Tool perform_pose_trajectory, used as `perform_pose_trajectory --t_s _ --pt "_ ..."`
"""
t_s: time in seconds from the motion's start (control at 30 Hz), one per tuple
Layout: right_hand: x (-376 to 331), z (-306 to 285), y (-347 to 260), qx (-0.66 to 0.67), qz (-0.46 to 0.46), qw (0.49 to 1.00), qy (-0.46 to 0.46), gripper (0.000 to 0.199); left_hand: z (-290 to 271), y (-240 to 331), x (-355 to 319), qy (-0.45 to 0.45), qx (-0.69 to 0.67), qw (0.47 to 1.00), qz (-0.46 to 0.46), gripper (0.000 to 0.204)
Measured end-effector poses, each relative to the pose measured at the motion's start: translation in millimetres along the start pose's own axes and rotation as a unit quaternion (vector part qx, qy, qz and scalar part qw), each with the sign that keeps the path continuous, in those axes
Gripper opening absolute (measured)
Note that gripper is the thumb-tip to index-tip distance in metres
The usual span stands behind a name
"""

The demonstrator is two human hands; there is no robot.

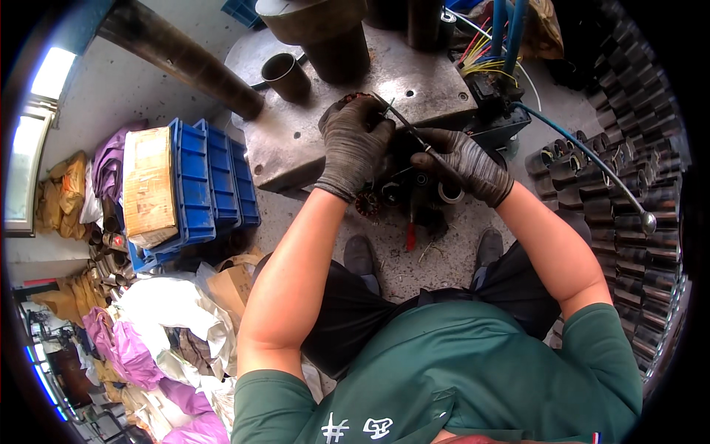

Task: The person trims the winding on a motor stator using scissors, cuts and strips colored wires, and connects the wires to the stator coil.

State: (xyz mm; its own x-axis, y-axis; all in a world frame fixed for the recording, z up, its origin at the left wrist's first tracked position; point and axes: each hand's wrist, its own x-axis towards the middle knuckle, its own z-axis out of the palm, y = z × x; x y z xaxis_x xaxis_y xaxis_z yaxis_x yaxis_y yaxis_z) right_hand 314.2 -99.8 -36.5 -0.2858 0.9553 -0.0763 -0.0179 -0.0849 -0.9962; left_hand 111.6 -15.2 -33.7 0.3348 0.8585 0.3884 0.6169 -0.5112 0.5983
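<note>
My left hand [353, 144], in a dark grey work glove, is closed around a round part with a reddish-brown, coil-like rim [356, 97] at the near edge of the metal machine table [266, 152]. Most of that part is hidden by the fingers. My right hand [470, 164], gloved alike, grips a thin dark rod-shaped tool [405, 120]. The tool slants up and left, its far end beside the left hand's part. A small green strip [390, 106] shows near the left fingertips. Beyond my left hand an open metal sleeve [287, 78] stands upright on the table.
A thick machine column [333, 52] rises behind the sleeve. Below my hands are dark round parts [367, 203] and a red-handled tool [410, 237]. Blue crates [196, 181] with cardboard stand left; stacked metal sleeves [643, 222] line the right. A teal hose [584, 148] crosses there.
</note>
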Motion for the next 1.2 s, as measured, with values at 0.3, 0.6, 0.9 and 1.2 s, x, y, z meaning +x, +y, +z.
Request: perform_pose_trajectory --t_s 0.3,0.6,0.9,1.2 --pt "-1 1 11 -0.147 -0.014 0.987 0.056 0.065 11 -14 3 -0.015 -0.074 0.996 -0.044 0.017" --pt "7 -1 40 -0.189 -0.099 0.973 0.088 0.062 12 -20 6 -0.029 -0.113 0.991 -0.059 0.015" --pt "-5 4 -8 0.156 0.115 0.981 -0.026 0.043 -2 -14 6 -0.027 -0.017 0.999 -0.013 0.016" --pt "8 6 30 -0.050 -0.065 0.996 0.018 0.051 5 -16 7 -0.056 -0.080 0.993 -0.066 0.014"
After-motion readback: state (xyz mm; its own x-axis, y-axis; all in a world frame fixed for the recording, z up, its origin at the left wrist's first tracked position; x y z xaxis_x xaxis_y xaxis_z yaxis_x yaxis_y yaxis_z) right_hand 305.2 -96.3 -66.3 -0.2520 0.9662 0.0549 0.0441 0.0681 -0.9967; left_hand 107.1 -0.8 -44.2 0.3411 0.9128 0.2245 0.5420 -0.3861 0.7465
